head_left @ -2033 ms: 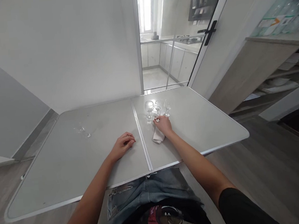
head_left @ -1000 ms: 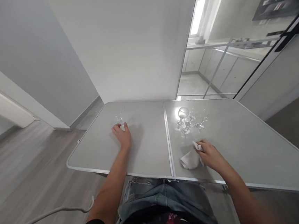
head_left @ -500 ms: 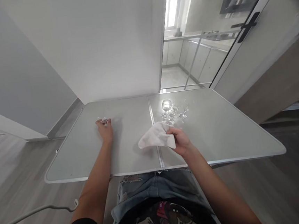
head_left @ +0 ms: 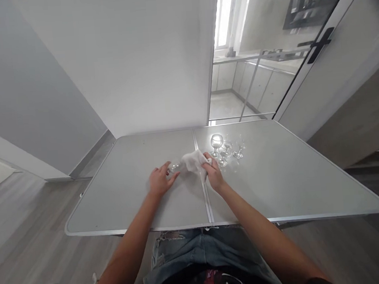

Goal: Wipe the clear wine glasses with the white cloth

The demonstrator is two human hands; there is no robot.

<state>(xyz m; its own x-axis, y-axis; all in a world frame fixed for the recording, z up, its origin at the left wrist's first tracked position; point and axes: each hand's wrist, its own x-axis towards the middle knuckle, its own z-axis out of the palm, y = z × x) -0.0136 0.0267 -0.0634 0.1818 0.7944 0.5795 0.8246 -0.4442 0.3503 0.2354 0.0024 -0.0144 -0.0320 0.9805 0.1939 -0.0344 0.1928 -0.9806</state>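
Change: both hands have come together at table centre since 0.5 s ago; the left hand has brought the small glass in from 9 o'clock, and the cloth now meets it.
Left fingers (head_left: 169, 165): pinched on a small clear glass (head_left: 175, 166), held low over the table; which way it tilts is too blurred to tell.
Left hand (head_left: 159, 180): just left of the centre seam (head_left: 206, 198).
Right fingers (head_left: 207, 157): clenched on a white cloth (head_left: 193, 160), which is bunched against the glass end at the hand's 10 o'clock.
Right hand (head_left: 214, 175): just right of the seam, near the left hand.
Other glasses: three stemmed glasses (head_left: 226, 147) stand upright at the right hand's 1 o'clock, close together.
Table (head_left: 295, 181): grey, two panels.
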